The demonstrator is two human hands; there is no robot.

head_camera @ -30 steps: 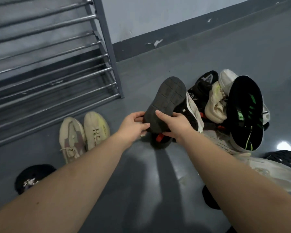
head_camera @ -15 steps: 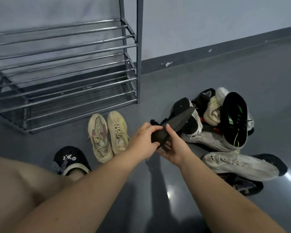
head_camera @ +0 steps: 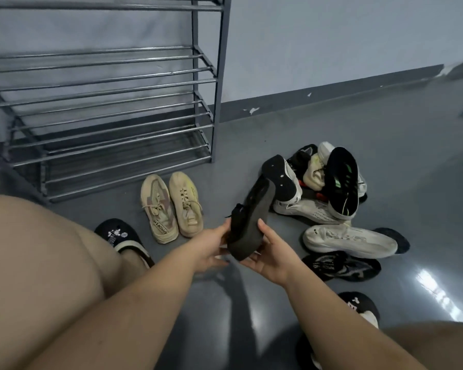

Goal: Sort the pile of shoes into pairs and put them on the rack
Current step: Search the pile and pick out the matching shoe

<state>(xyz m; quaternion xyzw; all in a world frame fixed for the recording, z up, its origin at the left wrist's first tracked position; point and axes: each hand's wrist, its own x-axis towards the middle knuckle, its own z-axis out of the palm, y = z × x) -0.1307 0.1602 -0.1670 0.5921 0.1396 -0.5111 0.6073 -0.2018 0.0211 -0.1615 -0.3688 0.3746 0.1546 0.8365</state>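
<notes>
Both hands hold a black shoe (head_camera: 251, 220) above the floor (head_camera: 385, 156): the left hand (head_camera: 210, 249) grips its heel end, the right hand (head_camera: 271, 259) cups its sole. The shoe pile (head_camera: 329, 188) lies right; the rack (head_camera: 104, 102) stands far left.

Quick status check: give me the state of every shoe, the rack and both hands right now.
black shoe: lifted, sole toward camera, held by both hands
left hand: grips the shoe's upper side
right hand: grips the sole side
beige pair: side by side on floor, upright
rack: no shoes on visible shelves
pile: unsorted, some soles up
white shoe: lying on floor
</notes>
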